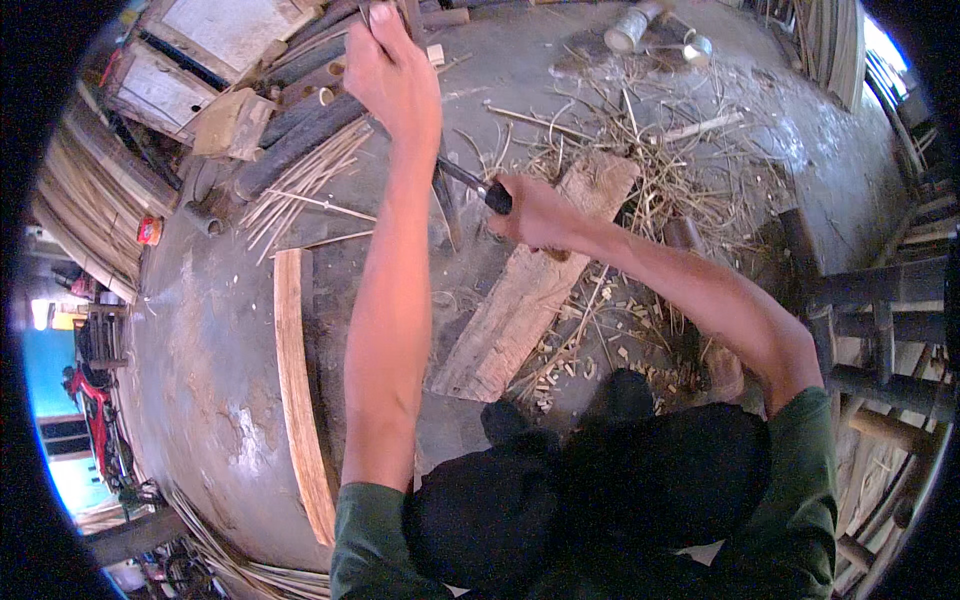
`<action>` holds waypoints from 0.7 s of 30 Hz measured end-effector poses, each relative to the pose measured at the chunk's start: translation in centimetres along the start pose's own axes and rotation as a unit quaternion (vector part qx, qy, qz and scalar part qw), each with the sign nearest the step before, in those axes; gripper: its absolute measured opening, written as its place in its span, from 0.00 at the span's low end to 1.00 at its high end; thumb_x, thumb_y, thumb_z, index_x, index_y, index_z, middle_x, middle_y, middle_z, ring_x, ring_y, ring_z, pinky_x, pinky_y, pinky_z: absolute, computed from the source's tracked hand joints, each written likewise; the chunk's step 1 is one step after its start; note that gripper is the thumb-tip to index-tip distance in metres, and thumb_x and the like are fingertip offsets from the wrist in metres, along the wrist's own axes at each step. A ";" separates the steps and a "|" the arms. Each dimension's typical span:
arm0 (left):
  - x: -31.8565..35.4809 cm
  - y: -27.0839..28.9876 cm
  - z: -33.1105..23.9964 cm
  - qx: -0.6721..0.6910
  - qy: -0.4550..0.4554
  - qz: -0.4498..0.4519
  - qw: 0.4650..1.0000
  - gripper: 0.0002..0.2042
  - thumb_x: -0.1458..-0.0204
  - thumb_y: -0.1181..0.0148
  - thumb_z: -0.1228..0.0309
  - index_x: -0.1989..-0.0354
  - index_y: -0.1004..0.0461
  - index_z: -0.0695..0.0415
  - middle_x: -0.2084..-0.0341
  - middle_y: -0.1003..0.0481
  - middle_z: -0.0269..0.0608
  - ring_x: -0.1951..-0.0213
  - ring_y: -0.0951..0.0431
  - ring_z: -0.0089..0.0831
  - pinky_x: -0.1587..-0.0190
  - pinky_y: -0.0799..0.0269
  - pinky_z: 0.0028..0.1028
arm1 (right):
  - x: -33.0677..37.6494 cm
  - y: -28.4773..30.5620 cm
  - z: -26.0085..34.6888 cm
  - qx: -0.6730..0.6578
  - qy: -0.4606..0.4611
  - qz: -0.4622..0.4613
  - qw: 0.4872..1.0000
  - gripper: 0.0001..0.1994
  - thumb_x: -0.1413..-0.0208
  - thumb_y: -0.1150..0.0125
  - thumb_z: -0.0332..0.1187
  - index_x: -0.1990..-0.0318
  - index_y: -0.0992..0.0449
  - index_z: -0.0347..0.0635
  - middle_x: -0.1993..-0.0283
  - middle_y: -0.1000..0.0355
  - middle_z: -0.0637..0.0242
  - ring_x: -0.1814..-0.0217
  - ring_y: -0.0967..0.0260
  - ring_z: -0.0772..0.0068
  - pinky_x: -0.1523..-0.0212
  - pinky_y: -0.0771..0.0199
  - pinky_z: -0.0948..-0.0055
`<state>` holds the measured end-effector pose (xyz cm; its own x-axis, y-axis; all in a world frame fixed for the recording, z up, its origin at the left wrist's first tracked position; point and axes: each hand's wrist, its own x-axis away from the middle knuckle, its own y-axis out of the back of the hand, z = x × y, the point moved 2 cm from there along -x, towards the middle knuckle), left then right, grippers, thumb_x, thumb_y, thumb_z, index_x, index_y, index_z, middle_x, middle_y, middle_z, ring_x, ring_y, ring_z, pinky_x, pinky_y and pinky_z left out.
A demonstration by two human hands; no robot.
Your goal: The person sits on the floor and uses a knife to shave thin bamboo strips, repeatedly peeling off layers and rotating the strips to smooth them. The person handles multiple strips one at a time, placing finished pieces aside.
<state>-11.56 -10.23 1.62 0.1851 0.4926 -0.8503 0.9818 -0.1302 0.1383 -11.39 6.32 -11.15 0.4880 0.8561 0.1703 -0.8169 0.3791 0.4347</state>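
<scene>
The right hand (535, 212), just above the center of the frame, is closed around the handle of a black-handled tool (498, 198). The tool's slim metal part runs toward the upper left and passes out of sight behind the left forearm (385, 310); its far end is hidden. The left hand (395, 85) is raised at the top edge, left of center, with its fingers bent together. A thin dark piece (364, 13) shows beside the fingertips, but I cannot tell whether they grip it.

Below the right hand, a rough wooden plank (500, 320) lies slanted on the gray floor (210, 330), from the center toward the lower left. Curly shavings (690, 185) heap around its upper end, and small pale chips (570, 375) are scattered along its right side. A dark pointed strip (447, 210) shows just right of the left forearm. At left, a long narrow wooden slat (295, 380) lies near that forearm, with thin split sticks (310, 180) above it and a red packet (150, 231) farther left.
</scene>
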 end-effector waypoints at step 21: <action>2.0 -3.2 -0.9 0.013 0.059 0.013 0.998 0.21 0.36 0.54 0.57 0.67 0.29 0.66 0.71 0.28 0.63 0.65 0.29 0.58 0.62 0.37 0.47 | 1.6 -0.1 -4.3 -0.036 -0.046 -0.023 0.998 0.14 0.48 0.38 0.35 0.57 0.33 0.39 0.82 0.34 0.64 0.85 0.33 0.68 0.85 0.33 0.63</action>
<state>-14.25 -8.07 -0.03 0.2163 0.5862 -0.7808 0.9753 -0.1658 0.1457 -11.85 9.19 -14.71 0.5492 0.8024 0.2335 -0.8110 0.4443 0.3807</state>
